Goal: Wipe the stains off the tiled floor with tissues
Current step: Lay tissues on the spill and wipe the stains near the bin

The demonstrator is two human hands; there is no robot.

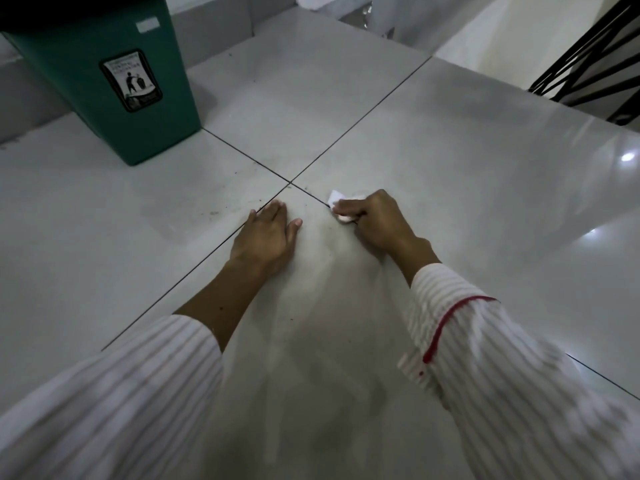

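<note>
My right hand [375,220] grips a crumpled white tissue [337,202] and presses it onto the grey tiled floor [450,174], right on a dark grout line just right of where the tile corners meet. My left hand [268,237] lies flat on the floor beside it, fingers straight, palm down. Small dark specks and smudges [221,209] dot the tiles to the left of and between the hands. Both forearms wear white sleeves with thin red stripes.
A green plastic waste bin [114,81] with a litter sticker stands on the floor at the back left. A black metal railing [595,60] borders the floor at the back right. Pale grey tiles stretch all around the hands.
</note>
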